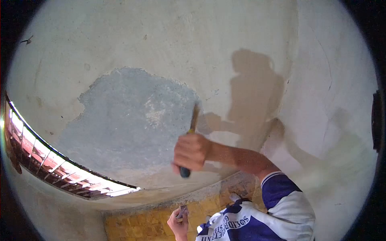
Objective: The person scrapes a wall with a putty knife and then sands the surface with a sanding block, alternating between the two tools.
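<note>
My right hand [191, 152] is closed round the dark handle of a scraper [194, 119] with a narrow brown blade. The blade points up, and its blurred tip overlaps the right edge of a bare grey patch [124, 112] on the wall. Low in the view, my left hand [177, 224] pinches a small purplish-grey piece [182, 211] that looks like folded sandpaper. It hangs over the floor, well below the right hand.
Pale paint surrounds the patch on the wall [169, 36]. A barred window [56, 168] lies at the lower left. Yellowish tiles cover the floor [136, 225]. To the right, another wall [333, 72] meets this one at a corner, and my shadow falls near it.
</note>
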`<move>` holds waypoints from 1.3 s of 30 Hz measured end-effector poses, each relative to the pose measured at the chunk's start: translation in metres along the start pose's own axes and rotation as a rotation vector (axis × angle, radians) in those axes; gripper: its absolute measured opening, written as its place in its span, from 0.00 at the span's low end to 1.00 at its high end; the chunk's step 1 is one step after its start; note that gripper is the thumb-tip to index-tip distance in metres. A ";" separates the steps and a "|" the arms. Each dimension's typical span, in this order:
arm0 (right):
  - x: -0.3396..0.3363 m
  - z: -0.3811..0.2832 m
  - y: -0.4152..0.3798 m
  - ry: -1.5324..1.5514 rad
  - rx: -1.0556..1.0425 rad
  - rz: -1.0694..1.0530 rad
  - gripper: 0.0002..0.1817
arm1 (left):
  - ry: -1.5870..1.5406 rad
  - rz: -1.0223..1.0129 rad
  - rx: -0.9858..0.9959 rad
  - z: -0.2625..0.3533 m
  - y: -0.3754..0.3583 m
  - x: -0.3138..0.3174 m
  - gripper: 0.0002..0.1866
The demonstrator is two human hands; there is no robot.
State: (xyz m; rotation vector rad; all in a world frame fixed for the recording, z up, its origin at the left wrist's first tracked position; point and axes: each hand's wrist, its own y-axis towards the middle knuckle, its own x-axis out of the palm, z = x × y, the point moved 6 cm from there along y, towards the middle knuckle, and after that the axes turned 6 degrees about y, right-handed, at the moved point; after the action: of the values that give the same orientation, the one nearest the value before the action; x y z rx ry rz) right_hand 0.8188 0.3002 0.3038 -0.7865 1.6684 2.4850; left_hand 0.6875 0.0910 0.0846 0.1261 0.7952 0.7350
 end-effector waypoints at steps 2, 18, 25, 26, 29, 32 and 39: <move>-0.007 -0.019 0.010 -0.074 -0.097 0.087 0.18 | -0.025 -0.017 -0.012 -0.007 -0.002 0.001 0.09; -0.003 -0.033 0.009 -0.093 -0.199 0.097 0.21 | 0.019 -0.045 0.006 -0.014 -0.002 0.004 0.10; -0.009 -0.008 0.003 -0.121 -0.152 0.084 0.21 | 0.037 -0.044 -0.044 -0.021 0.001 0.007 0.08; -0.008 -0.039 0.013 -0.073 -0.182 0.077 0.21 | 0.028 -0.045 -0.038 -0.025 -0.002 0.005 0.07; -0.011 -0.029 0.012 -0.098 -0.164 0.055 0.20 | -0.037 -0.027 -0.014 -0.020 0.000 0.005 0.08; -0.011 0.009 0.000 -0.197 -0.063 0.057 0.20 | 0.052 -0.049 -0.049 -0.013 0.000 0.003 0.07; -0.012 -0.009 0.003 -0.133 -0.135 0.059 0.19 | -0.499 -0.077 -0.397 -0.034 -0.008 0.012 0.11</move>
State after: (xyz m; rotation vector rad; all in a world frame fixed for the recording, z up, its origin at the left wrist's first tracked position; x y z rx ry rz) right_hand 0.8316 0.2937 0.3090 -0.5755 1.5163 2.6484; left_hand 0.6740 0.0867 0.0501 -0.0787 0.1703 0.7340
